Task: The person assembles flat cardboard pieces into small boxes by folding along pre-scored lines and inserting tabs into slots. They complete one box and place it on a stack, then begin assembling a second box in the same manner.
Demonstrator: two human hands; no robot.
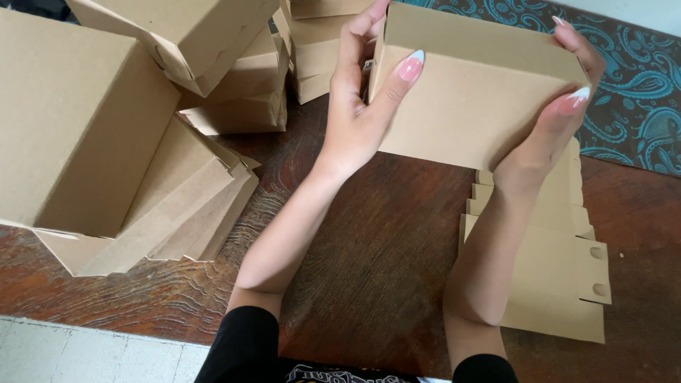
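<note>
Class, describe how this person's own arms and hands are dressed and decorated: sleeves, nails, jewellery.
Both forearms are bare below short black sleeves. The left hand and right hand have long, pointed pink nails with pale tips. No rings, bracelets or watch are visible.

Dark wood-grain table; teal paisley cloth far right; pale tiled floor below.

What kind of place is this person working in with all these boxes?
Probably a home or small workshop set up for box folding. Both hands hold a brown cardboard box over a dark wooden table, finished boxes are piled on the left, unfolded flat blanks lie stacked on the right, and a teal paisley rug lies beyond.
</note>
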